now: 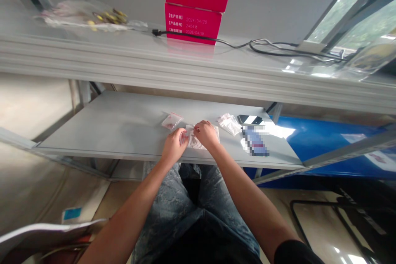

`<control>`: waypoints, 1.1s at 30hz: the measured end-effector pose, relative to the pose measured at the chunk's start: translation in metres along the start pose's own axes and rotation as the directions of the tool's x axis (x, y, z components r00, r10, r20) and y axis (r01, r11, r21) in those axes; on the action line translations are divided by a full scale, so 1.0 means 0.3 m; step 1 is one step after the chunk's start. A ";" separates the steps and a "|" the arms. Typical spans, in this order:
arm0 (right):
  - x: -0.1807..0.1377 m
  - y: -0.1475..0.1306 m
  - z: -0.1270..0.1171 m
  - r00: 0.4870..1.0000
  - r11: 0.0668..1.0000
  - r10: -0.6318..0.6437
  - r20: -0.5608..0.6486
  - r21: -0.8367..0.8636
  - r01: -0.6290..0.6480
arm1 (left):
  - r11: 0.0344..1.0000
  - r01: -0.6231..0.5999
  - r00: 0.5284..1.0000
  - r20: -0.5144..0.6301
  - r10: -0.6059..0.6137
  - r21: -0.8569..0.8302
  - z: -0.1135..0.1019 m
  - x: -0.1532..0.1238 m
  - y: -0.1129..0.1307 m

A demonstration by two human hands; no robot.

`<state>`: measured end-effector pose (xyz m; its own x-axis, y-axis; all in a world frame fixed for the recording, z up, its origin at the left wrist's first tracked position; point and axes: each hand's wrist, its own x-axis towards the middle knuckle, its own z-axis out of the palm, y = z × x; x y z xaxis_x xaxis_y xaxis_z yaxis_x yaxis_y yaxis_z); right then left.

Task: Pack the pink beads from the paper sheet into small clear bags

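Observation:
A small clear plastic bag (194, 142) with pinkish contents lies near the front edge of the grey table (117, 128). My left hand (173, 145) pinches its left end with closed fingers. My right hand (206, 133) is closed on the bag's top edge, fingers curled. Both hands meet over the bag in the middle of the table.
Another small bag (172, 120) lies just behind my left hand, and a third (229, 123) lies to the right. A phone (250, 120) and a blurred card (255, 142) lie further right. Two red boxes (193, 22), a cable (266, 45) and a bag of parts (89, 16) sit on the upper shelf.

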<state>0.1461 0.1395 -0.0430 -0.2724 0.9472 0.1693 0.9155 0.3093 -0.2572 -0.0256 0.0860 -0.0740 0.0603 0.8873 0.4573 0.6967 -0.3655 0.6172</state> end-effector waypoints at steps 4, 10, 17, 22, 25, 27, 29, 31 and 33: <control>0.001 0.004 0.007 0.998 0.998 -0.055 0.013 0.028 0.055 | 1.000 -0.003 1.000 -0.002 0.003 -0.007 0.001 -0.001 0.000; 0.003 0.013 0.009 0.997 0.993 -0.068 -0.042 0.093 0.072 | 1.000 0.002 1.000 0.002 -0.002 -0.015 -0.002 -0.002 0.003; 0.011 0.067 -0.034 1.000 0.982 0.024 0.001 0.187 -0.024 | 1.000 -0.004 1.000 0.006 0.004 -0.020 0.000 -0.001 0.002; 0.014 0.060 -0.044 0.996 0.994 -0.039 0.085 0.108 0.030 | 1.000 -0.003 1.000 0.011 0.003 -0.023 0.001 -0.001 0.001; 0.014 0.033 -0.033 0.997 1.000 -0.006 0.082 0.030 0.004 | 1.000 -0.004 1.000 0.005 0.004 -0.027 0.000 -0.001 0.000; 0.016 0.014 -0.025 0.997 1.000 0.008 0.076 -0.005 -0.007 | 1.000 -0.008 1.000 0.003 0.008 -0.027 0.000 -0.001 -0.002; 0.019 0.000 -0.021 0.996 1.000 0.011 0.086 -0.027 -0.008 | 1.000 -0.012 1.000 0.003 0.012 -0.026 0.001 0.000 -0.003; 0.023 -0.007 -0.020 0.995 0.999 0.018 0.101 -0.040 -0.014 | 1.000 -0.012 1.000 0.003 0.012 -0.026 0.001 0.001 -0.003; 0.024 -0.011 -0.024 0.993 0.999 0.021 0.116 -0.042 -0.017 | 1.000 -0.007 1.000 0.000 0.007 -0.031 0.001 0.001 -0.002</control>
<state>0.1433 0.1448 -0.0341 -0.2852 0.9570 0.0524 0.9315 0.2896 -0.2202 -0.0258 0.0867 -0.0744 0.0651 0.8847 0.4617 0.6741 -0.3801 0.6333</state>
